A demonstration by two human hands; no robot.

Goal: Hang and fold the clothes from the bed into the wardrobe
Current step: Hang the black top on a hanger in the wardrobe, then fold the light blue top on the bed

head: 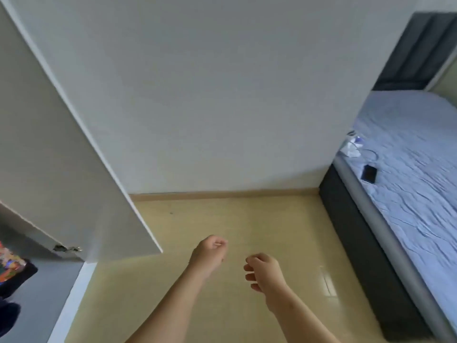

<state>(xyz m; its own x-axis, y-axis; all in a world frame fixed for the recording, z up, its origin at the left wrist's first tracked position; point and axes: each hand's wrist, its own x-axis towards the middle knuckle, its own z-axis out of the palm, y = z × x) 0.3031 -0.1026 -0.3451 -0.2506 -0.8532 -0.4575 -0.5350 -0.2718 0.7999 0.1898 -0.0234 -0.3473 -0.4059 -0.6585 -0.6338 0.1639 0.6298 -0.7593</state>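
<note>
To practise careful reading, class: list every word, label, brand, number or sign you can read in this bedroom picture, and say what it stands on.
No text here can be read.
The white packet on the bed: blue mark, too blurred to read.
The black phone: no lettering shows.
The colourful printed cloth in the wardrobe: blurred pattern, no letters discernible.
</note>
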